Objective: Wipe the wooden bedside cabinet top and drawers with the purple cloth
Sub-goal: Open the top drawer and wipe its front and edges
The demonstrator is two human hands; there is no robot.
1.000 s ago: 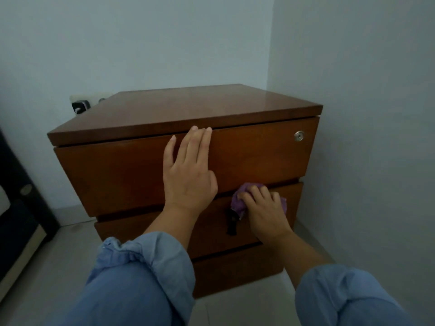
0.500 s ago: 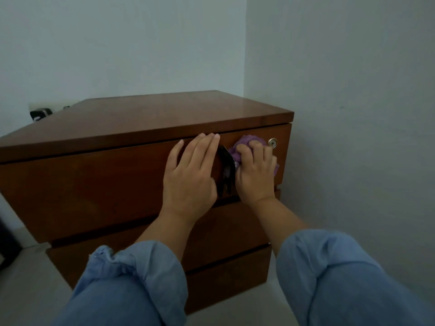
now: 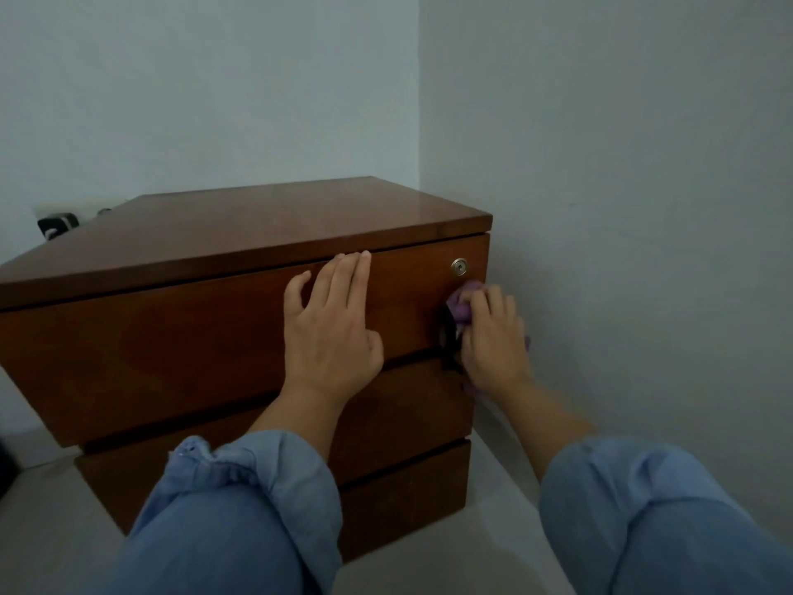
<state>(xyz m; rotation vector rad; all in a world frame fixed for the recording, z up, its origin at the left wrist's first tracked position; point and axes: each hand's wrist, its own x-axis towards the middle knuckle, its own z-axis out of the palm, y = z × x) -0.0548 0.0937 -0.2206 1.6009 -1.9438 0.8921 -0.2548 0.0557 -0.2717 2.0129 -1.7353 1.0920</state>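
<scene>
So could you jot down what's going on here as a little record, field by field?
Place: room corner, pale walls
Furniture: wooden cabinet with three drawers
Top drawer: shut, round lock near its right end
Left hand: flat against the top drawer front
Right hand: grips the purple cloth at the drawer's right edge
Clothing: blue sleeves
</scene>
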